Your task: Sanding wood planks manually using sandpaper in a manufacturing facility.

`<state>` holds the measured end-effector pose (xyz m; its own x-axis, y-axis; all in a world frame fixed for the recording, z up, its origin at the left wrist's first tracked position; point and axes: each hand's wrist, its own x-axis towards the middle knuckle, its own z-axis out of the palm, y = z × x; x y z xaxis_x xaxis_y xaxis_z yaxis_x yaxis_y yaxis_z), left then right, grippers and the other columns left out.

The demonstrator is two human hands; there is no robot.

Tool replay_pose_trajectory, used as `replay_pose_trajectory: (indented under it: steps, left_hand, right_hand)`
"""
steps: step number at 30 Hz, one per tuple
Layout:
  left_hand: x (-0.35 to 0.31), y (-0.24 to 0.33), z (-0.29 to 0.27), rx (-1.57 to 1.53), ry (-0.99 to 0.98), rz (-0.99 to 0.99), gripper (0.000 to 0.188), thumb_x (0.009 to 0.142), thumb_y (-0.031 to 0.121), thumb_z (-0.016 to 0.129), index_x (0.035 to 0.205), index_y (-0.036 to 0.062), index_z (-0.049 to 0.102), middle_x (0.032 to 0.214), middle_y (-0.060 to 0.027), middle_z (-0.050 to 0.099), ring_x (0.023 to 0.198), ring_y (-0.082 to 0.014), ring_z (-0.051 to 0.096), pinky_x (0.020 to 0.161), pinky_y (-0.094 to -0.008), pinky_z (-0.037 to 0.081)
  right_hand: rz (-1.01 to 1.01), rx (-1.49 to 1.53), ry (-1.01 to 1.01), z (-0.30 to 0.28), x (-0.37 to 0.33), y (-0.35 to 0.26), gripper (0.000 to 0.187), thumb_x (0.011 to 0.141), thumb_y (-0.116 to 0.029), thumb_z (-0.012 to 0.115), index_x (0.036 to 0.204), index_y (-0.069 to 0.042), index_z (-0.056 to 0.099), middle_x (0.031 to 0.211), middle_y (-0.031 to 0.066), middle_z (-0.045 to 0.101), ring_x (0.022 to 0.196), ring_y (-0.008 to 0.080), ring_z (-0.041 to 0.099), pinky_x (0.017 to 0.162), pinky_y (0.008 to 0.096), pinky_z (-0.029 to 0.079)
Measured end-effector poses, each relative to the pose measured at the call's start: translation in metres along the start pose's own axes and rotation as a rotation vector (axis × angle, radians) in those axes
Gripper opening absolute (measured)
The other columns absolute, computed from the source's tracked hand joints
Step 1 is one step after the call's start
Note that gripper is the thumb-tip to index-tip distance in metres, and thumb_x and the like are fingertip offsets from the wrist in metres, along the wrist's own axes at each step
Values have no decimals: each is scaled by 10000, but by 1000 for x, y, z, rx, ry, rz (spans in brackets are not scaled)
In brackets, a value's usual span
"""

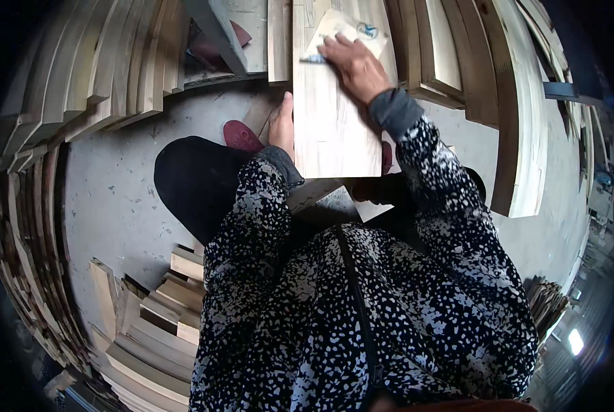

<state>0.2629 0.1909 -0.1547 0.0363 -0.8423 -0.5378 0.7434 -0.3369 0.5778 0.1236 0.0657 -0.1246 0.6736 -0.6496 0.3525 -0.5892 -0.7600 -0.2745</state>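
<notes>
A long pale wooden board (338, 130) lies lengthwise in front of me, its near end close to my body. Near its far part my right hand (359, 69) presses a cream sheet of sandpaper (341, 26) with a blue printed mark onto the top face. The fingers lie bent over the sheet, and the thumb is hidden. Along the board's left edge my left hand (283, 127) holds on, with one digit straight against the side and the other fingers hidden by the board.
Stacked wooden planks stand at the upper left (125, 62) and upper right (482, 58), their ends jutting toward me. Shorter wood pieces (159, 336) lie on the floor at the lower left. A grey metal frame post (217, 34) rises left of the board. My dark red shoe (241, 135) shows below.
</notes>
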Motion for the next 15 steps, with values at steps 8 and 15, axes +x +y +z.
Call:
replay_pose_trajectory:
  steps: [8,15]
  left_hand:
    - [9,-5,-13,-28,5,57,419,885,327,434,1095,-28,512,1083,-95,542,965,-158,526,831,-257,410]
    - [4,-8,-4,307,61,181,409,872,250,484,1171,-28,450,1090,-94,538,1004,-135,481,870,-235,360]
  right_hand:
    - [77,91,-45,-2,-41,-32,316,800,-36,502,1099,-125,553,1194,111,495,1182,286,391,992,522,206]
    - [302,321,-209,-74,-170,-117,362,772,10,518,1128,-55,528,1178,150,499,1193,307,374,1008,448,208]
